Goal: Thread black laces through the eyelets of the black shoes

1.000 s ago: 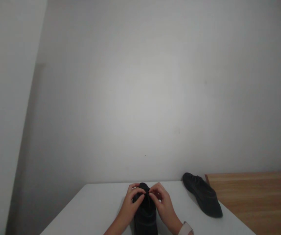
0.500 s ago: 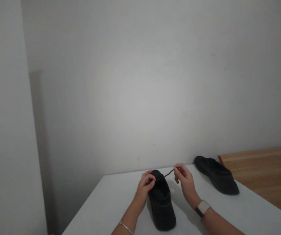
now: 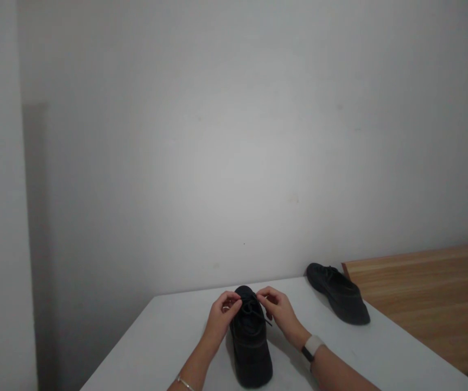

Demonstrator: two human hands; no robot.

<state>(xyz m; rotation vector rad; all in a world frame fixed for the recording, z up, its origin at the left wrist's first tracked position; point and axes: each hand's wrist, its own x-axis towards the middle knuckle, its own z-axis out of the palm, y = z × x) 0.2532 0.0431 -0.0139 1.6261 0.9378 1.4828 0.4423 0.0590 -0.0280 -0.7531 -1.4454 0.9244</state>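
Lace [image 3: 251, 310] pinched in left grip [image 3: 220, 315], right grip [image 3: 279, 308]; shoe [image 3: 253, 358] near far table edge [image 3: 193, 293], tabletop [image 3: 156, 347] either side.

On the plain white counter [image 3: 164, 339], the middle shoe [image 3: 252, 358], its lace [image 3: 251, 311] and the right-hand shoe [image 3: 346, 301] are black. Behind the counter the wall [image 3: 234, 152] is grey; to the counter's right the board [image 3: 429, 304] has brown woodgrain.

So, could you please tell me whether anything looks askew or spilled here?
I see no spill or damage. Only the far shoe looks slightly odd: it sits slanted by the right edge of the table, while the near shoe points almost straight ahead.
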